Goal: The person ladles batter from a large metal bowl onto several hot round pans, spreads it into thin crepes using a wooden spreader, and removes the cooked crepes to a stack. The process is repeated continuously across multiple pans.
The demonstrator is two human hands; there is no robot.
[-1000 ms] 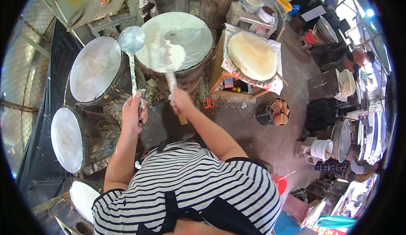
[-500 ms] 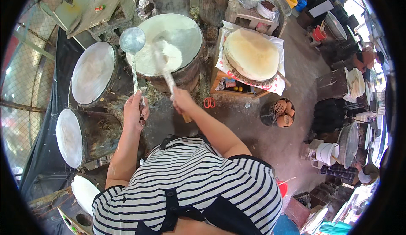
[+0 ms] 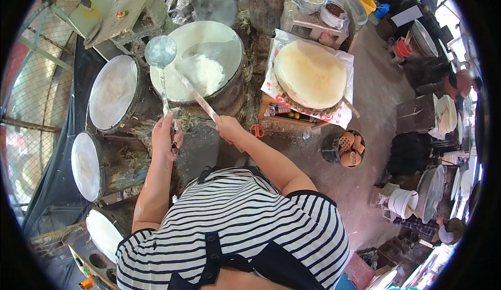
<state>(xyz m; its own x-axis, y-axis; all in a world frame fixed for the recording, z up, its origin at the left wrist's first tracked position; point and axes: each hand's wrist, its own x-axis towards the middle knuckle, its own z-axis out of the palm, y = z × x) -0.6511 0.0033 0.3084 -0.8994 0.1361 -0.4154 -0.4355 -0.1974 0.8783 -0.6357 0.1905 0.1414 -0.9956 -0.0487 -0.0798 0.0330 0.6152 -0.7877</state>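
Observation:
My left hand (image 3: 166,136) is closed round the handle of a metal ladle (image 3: 160,50), whose bowl is over the left edge of a round griddle (image 3: 211,34) on a blackened drum. My right hand (image 3: 229,131) grips a pale flat wooden stick (image 3: 197,94) that slants across the griddle toward the upper left. White batter (image 3: 209,73) lies in a ragged patch on the griddle. To the right, a stack of round pale flatbreads (image 3: 309,71) rests on a printed sheet over a low wooden cabinet (image 3: 269,102).
More griddles (image 3: 112,92) (image 3: 83,165) stand at my left, and drums (image 3: 269,8) behind. Red scissors (image 3: 257,130) and a black bucket of perforated briquettes (image 3: 348,149) are on the floor. A person (image 3: 443,230) works at the far right, near a white bucket (image 3: 399,200).
My right hand has moved slightly down and right, and its stick has swung from upright to a slant across the batter. My left hand and the ladle have barely moved. Steam rises behind.

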